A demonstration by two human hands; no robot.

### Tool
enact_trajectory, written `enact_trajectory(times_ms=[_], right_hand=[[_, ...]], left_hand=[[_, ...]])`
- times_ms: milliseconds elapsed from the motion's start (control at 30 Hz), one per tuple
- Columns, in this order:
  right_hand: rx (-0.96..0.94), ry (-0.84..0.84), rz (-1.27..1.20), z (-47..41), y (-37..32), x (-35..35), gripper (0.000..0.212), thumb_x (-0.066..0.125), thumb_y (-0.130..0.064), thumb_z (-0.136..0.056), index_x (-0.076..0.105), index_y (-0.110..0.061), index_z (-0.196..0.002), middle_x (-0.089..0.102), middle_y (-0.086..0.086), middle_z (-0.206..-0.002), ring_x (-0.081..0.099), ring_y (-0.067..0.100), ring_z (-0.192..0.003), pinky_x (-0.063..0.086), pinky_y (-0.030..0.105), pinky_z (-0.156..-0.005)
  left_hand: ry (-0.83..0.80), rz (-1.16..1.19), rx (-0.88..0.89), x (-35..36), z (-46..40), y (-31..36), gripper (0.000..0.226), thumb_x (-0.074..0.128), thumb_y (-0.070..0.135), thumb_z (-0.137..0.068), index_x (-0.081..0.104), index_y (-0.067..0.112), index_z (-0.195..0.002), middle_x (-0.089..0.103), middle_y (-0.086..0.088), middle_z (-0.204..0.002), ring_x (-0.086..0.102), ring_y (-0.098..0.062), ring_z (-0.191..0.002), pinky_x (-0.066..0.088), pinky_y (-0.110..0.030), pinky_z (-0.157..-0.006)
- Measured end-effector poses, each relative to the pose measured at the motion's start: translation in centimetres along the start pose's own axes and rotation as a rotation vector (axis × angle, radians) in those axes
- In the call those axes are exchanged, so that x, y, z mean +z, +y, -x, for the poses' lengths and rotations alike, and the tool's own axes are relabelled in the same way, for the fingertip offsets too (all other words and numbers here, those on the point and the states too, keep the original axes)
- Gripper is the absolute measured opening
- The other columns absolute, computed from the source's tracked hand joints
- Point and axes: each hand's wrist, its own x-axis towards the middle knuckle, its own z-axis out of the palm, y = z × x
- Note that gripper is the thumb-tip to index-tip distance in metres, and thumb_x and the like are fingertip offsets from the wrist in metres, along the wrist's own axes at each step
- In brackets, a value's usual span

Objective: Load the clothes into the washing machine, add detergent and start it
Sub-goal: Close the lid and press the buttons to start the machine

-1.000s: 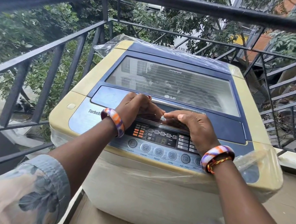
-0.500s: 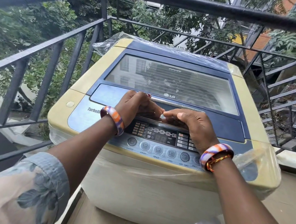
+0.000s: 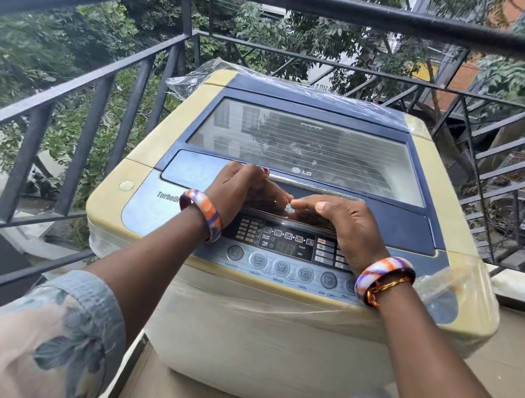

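Behind balcony railings (image 3: 102,84) stands my washing machine (image 3: 270,333), both my left hand (image 3: 242,189) and right hand (image 3: 344,223) with fingers curled under the closed lid (image 3: 301,144) handle, a stiff, hinged, probably light panel.

The washing machine (image 3: 293,236) is a top-loading model with a pale yellow body and a dark blue top. It stands on a tiled balcony floor, in the corner just beside the black railing. Its lid (image 3: 301,144) is closed and lies flat; it has a clear window with thin horizontal lines and a silver handle bar along the front edge. Below the lid is the control panel (image 3: 284,248), with a small dark display and a row of round buttons marked for water, wash, rinse and spin. Thin transparent plastic film wraps the body and the back corners.
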Motion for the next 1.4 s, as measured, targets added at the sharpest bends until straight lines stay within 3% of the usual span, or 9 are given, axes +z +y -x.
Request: enact_trajectory(times_ms=[133, 333, 667, 867, 1200, 1400], right_hand=[[0.002, 0.007, -0.010, 0.01, 0.03, 0.04, 0.036, 0.042, -0.035, -0.075, 0.075, -0.022, -0.085, 0.075, 0.002, -0.091, 0.068, 0.019, -0.093, 0.051, 0.040, -0.092], [0.004, 0.016, -0.028, -0.17, 0.48, 0.03, 0.036, 0.043, -0.034, -0.076, 0.076, -0.020, -0.084, 0.075, 0.006, -0.093, 0.068, 0.024, -0.095, 0.048, 0.050, -0.094], [0.018, 0.013, -0.029, -0.05, 0.24, 0.03, 0.039, 0.042, -0.035, -0.076, 0.075, -0.017, -0.088, 0.074, 0.007, -0.094, 0.068, 0.022, -0.094, 0.050, 0.045, -0.094], [0.032, 0.013, -0.071, 0.05, 0.20, 0.04, 0.037, 0.044, -0.034, -0.075, 0.075, -0.017, -0.086, 0.074, 0.010, -0.094, 0.069, 0.025, -0.093, 0.050, 0.047, -0.094], [0.022, -0.018, -0.123, 0.30, 0.19, 0.01, 0.035, 0.044, -0.030, -0.077, 0.073, -0.014, -0.089, 0.073, 0.010, -0.095, 0.069, 0.024, -0.093, 0.051, 0.038, -0.091], [0.022, -0.005, -0.143, 0.61, 0.09, -0.03, 0.035, 0.045, -0.030, -0.078, 0.072, -0.012, -0.091, 0.073, 0.011, -0.094, 0.069, 0.025, -0.092, 0.052, 0.036, -0.089]], left_hand=[[-0.002, 0.003, -0.002, -0.11, -0.02, -0.02, 0.048, 0.033, 0.022, -0.076, 0.065, -0.014, -0.080, 0.074, -0.009, -0.067, 0.070, -0.020, -0.075, 0.057, -0.020, -0.074], [0.010, -0.033, 0.010, -0.03, 0.05, 0.01, 0.050, 0.032, 0.023, -0.078, 0.066, -0.013, -0.078, 0.074, -0.007, -0.068, 0.071, -0.017, -0.073, 0.056, -0.017, -0.071], [0.017, -0.058, 0.022, -0.09, -0.06, -0.18, 0.052, 0.031, 0.022, -0.078, 0.065, -0.016, -0.079, 0.074, -0.008, -0.067, 0.071, -0.020, -0.078, 0.056, -0.020, -0.076], [0.002, -0.036, 0.007, -0.15, 0.03, 0.05, 0.046, 0.032, 0.021, -0.078, 0.067, -0.008, -0.074, 0.074, -0.007, -0.068, 0.070, -0.020, -0.075, 0.056, -0.019, -0.073], [0.000, -0.015, -0.013, -0.20, -0.07, -0.01, 0.044, 0.031, 0.019, -0.076, 0.066, -0.007, -0.072, 0.074, -0.008, -0.067, 0.066, -0.031, -0.085, 0.057, -0.023, -0.078], [-0.001, -0.021, 0.001, -0.17, -0.09, -0.11, 0.044, 0.030, 0.017, -0.076, 0.067, -0.006, -0.072, 0.074, -0.009, -0.069, 0.068, -0.027, -0.083, 0.056, -0.021, -0.078]])
